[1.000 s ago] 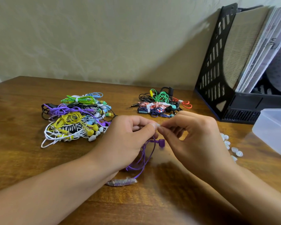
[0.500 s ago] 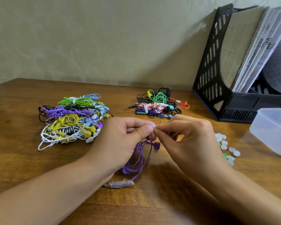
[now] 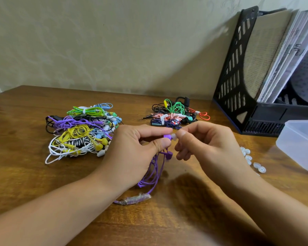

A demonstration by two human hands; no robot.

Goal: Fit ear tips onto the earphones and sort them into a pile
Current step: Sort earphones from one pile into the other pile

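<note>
Left hand [image 3: 135,150] pinches purple earbud [image 3: 167,136]; right hand [image 3: 208,144] (fingers curled) pinches ear tip [image 3: 174,136].

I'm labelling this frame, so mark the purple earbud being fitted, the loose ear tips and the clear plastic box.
purple earbud [image 3: 167,136], head view, on its body.
loose ear tips [image 3: 247,158], head view, one tip.
clear plastic box [image 3: 300,145], head view, near wall.

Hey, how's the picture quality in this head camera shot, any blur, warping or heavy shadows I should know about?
Head view: wide-angle warping bows the black file rack and the table edge; the left hand, right hand and near forearms are softly blurred; the earphone piles stay fairly sharp; soft shadows fall under the hands and beside the rack on the wall; no strong glare, only mild sheen on the wood.
</note>
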